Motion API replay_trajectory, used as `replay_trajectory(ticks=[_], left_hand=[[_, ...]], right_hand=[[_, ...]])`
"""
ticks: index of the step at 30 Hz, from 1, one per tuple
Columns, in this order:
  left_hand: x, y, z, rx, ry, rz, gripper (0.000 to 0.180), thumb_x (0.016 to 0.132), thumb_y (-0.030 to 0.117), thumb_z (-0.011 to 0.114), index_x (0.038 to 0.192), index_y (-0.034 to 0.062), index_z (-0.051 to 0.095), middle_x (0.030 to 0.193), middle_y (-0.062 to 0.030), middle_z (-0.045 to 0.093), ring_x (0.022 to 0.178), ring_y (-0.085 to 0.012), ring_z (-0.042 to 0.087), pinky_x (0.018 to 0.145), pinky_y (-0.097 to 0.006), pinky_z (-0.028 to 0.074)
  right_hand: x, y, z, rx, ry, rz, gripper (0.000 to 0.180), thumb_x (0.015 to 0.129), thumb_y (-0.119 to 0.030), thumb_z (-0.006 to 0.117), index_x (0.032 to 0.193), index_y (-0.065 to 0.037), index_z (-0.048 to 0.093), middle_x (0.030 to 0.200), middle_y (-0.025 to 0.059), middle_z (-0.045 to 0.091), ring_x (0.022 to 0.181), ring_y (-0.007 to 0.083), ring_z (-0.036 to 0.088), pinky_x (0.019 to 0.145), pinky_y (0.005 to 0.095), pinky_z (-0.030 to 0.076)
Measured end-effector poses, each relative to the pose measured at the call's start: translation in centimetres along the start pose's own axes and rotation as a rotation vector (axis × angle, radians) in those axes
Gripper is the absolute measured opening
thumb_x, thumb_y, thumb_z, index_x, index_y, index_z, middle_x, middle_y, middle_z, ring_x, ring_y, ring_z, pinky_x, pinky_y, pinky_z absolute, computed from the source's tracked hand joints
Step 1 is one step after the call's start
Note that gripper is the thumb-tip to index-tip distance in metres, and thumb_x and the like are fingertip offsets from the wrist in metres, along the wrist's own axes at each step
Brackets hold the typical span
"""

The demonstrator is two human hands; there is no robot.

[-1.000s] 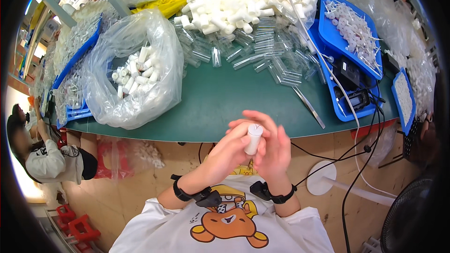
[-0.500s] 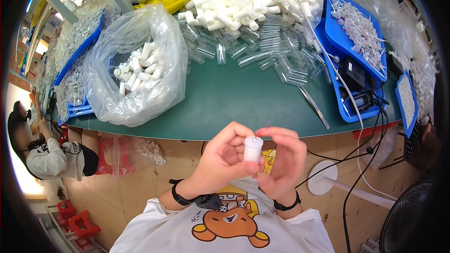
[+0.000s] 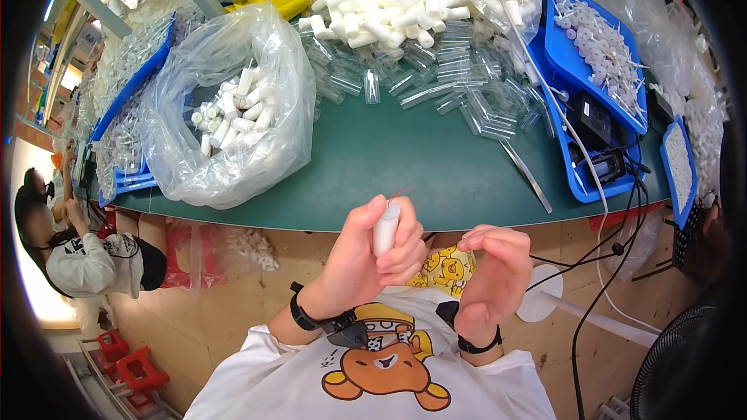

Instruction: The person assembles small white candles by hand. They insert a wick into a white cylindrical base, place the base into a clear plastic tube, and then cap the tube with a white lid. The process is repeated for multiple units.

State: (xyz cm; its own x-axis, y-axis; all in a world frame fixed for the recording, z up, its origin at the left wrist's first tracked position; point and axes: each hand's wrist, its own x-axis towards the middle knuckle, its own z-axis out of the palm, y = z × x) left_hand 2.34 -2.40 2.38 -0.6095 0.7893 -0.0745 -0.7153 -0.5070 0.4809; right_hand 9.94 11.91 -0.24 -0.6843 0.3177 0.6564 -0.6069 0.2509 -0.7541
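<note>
Green desk (image 3: 405, 163) is buried in clear tubes (image 3: 459, 85) and bagged white plugs (image 3: 233, 113). Our left hand (image 3: 366, 257) pinches a white plastic tube (image 3: 385, 227) upright; right hand (image 3: 494, 272) sits beside it, curled, empty. Mid-assembly, we'd guess; next comes a fresh part.

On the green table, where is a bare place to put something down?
The dark green tabletop is bare along its near edge, between the clear plastic bag of white tubes at left and the thin metal strip at right. Farther back it is crowded: clear plastic vials, then a heap of white cylinders. Blue plastic trays fill the right side.
</note>
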Motion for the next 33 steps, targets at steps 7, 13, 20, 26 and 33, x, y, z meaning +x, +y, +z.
replay_trajectory(ticks=[7, 13, 20, 26, 33], left_hand=[[-0.1, 0.1, -0.2, -0.057, 0.083, 0.030, 0.036, 0.094, 0.036, 0.035, 0.070, 0.0104, 0.036, 0.051, 0.0027, 0.030, 0.045, -0.0073, 0.023, 0.040, -0.022, 0.023], [-0.3, 1.2, -0.9, -0.180, 0.060, 0.016, 0.044, 0.091, 0.049, 0.033, 0.079, 0.0074, 0.041, 0.058, -0.0011, 0.036, 0.048, -0.0101, 0.028, 0.042, -0.024, 0.026], [-2.4, 8.9, -0.6, 0.174, 0.344, 0.453, 0.067, 0.091, 0.052, 0.039, 0.130, -0.0026, 0.034, 0.107, -0.0143, 0.051, 0.087, -0.0203, 0.053, 0.076, -0.029, 0.044], [-3.0, 15.8, -2.7, 0.823, 0.649, 0.779, 0.056, 0.094, 0.033, 0.044, 0.132, -0.0064, 0.034, 0.130, -0.0190, 0.042, 0.115, -0.0288, 0.050, 0.100, -0.036, 0.038], [2.0, 7.1, -2.6, 2.122, 0.617, 0.694, 0.024, 0.080, 0.010, 0.060, 0.102, 0.0025, 0.061, 0.105, -0.0113, 0.061, 0.105, -0.0298, 0.053, 0.091, -0.039, 0.040]], right_hand=[[-0.1, 0.1, -0.1, 0.014, 0.008, 0.036, 0.052, 0.083, -0.038, 0.061, 0.112, 0.003, 0.047, 0.099, 0.0137, 0.049, 0.085, 0.0231, 0.052, 0.076, 0.0335, 0.044], [0.5, 1.9, 0.4, -0.244, -0.026, 0.213, 0.034, 0.079, -0.011, 0.060, 0.109, 0.002, 0.052, 0.097, 0.0129, 0.053, 0.086, 0.0227, 0.053, 0.076, 0.0334, 0.043], [0.6, 5.6, 1.2, -0.894, -0.183, 0.066, 0.027, 0.077, -0.012, 0.064, 0.102, -0.002, 0.059, 0.100, 0.0116, 0.054, 0.092, 0.0291, 0.051, 0.080, 0.0396, 0.039], [0.4, 5.4, 1.4, -0.914, -0.212, 0.050, 0.026, 0.077, -0.014, 0.064, 0.100, -0.002, 0.061, 0.101, 0.0109, 0.054, 0.094, 0.0278, 0.050, 0.080, 0.0397, 0.039], [0.4, 5.6, 1.3, -0.931, -0.213, 0.045, 0.026, 0.077, -0.013, 0.063, 0.100, -0.003, 0.060, 0.102, 0.0110, 0.054, 0.094, 0.0281, 0.050, 0.080, 0.0399, 0.039]])
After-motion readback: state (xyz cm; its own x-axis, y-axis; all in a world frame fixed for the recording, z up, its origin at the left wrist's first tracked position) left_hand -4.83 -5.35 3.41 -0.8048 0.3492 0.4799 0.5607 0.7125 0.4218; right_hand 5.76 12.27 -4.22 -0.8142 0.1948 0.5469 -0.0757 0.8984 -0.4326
